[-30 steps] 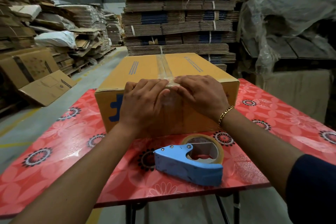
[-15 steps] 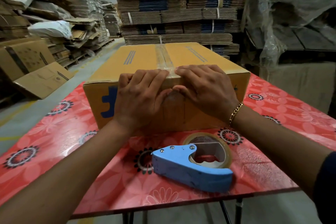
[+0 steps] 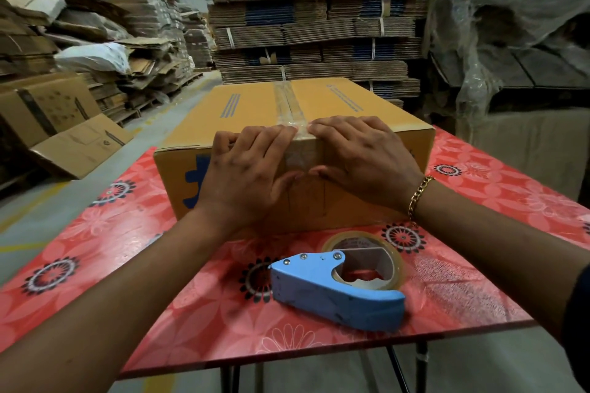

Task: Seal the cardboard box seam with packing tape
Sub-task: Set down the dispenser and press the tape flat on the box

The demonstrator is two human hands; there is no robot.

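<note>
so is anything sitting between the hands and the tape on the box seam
Nothing visible does. The left hand and right hand lie flat on the cardboard box, either side of the tape strip where it folds over the near edge. The tape dispenser lies on the table, nearer the person.

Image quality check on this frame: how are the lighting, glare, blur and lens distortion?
Head view: dim warehouse light, dark corners; wide-angle bending at the edges, the stacked flat cardboard bowing; soft glare on the packing tape along the cardboard box seam; left hand, right hand and blue tape dispenser reasonably sharp; forearms nearest the lens softer.
</note>
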